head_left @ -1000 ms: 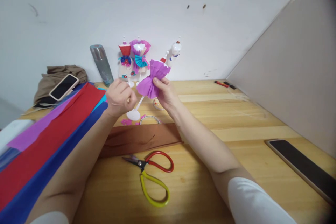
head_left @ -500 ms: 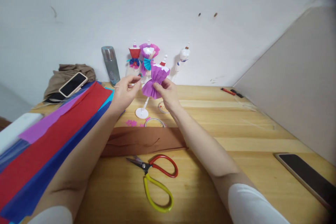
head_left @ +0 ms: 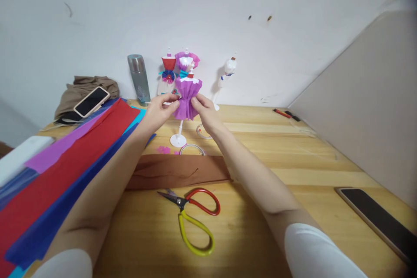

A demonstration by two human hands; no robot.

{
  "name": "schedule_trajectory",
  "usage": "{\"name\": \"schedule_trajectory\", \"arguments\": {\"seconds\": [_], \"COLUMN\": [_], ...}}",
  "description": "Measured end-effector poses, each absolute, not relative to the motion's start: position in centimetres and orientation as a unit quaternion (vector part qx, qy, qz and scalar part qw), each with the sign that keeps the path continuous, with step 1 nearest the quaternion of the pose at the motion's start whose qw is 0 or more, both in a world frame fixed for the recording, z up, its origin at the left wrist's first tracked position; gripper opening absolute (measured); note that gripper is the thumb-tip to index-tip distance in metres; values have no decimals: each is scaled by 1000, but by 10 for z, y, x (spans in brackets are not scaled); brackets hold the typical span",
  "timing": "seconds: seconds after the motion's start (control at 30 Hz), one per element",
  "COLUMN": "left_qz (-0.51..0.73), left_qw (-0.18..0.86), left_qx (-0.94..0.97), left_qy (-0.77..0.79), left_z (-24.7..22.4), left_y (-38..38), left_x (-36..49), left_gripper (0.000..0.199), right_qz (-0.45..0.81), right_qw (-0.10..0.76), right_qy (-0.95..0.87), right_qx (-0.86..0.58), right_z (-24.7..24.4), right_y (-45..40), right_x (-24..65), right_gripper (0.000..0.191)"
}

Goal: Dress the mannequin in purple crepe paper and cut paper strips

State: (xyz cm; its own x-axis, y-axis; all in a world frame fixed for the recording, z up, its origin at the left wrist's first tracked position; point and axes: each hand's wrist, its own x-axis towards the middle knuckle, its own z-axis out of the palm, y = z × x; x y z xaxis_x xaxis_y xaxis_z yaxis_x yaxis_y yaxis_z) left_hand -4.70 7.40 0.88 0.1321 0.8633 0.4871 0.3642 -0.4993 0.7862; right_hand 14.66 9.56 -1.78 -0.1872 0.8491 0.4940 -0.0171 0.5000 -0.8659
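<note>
A purple crepe-paper dress (head_left: 188, 91), gathered at the waist, wraps a small white mannequin whose round base (head_left: 178, 140) rests on the table. My left hand (head_left: 163, 108) pinches the dress at its left side below the waist. On the opposite side, my right hand (head_left: 204, 110) pinches the paper between thumb and fingers. The mannequin stands upright between both hands. Behind it are one mannequin in a red top (head_left: 168, 63) with a blue rosette and another with purple ruffles (head_left: 196, 58), partly hidden.
Scissors (head_left: 181, 202) lie in front of a brown paper strip (head_left: 179, 172). Coloured paper sheets (head_left: 84, 147) and a phone (head_left: 92, 101) are left, near a flask (head_left: 138, 78). A white mannequin (head_left: 230, 67) stands behind; another phone (head_left: 374, 219) is right.
The dressed mannequin has gone from leaning right to upright. My left hand has moved right onto the dress, and my right hand has shifted slightly left with it.
</note>
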Motion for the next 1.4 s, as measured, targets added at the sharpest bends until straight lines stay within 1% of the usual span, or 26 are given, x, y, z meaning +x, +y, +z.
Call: {"name": "schedule_trajectory", "arguments": {"seconds": [0.1,0.2,0.3,0.47,0.57,0.73,0.83,0.9,0.97,1.07,1.13,1.17,1.23,1.4], "left_qz": [494,478,469,426,430,430,420,383,276,91,21,3,-17,-50], "left_qw": [244,249,248,266,270,323,305,269,243,261,283,291,301,313], "left_qx": [713,729,742,768,760,745,750,767,803,847,854,854,849,838], "left_qy": [435,421,410,398,406,395,410,439,469,455,435,431,434,445], "left_z": [12,14,17,24,24,14,20,30,41,53,53,51,46,33], "left_y": [73,72,71,67,67,71,71,68,65,60,58,58,57,59], "left_x": [-49,-51,-54,-61,-61,-56,-65,-80,-98,-119,-121,-119,-111,-94], "left_gripper": [30,30,29,30,32,43,45,41,31,21,24,26,32,37], "right_qz": [413,434,449,458,457,449,423,393,365,320,269,249,227,216], "right_qw": [546,557,572,556,558,557,546,500,407,202,53,-4,-63,-102], "right_qy": [-639,-618,-596,-588,-599,-604,-608,-638,-690,-791,-833,-838,-837,-841], "right_qx": [-352,-347,-342,-368,-348,-350,-391,-434,-474,-481,-481,-486,-494,-486], "right_z": [-20,-22,-23,-28,-30,-30,-28,-26,-24,-20,-20,-20,-23,-23], "right_y": [93,90,88,82,77,73,74,73,69,57,46,41,32,20], "right_x": [147,147,150,161,162,157,163,174,188,207,215,217,217,212], "right_gripper": [59,58,61,64,59,54,44,32,23,19,15,12,7,12]}}
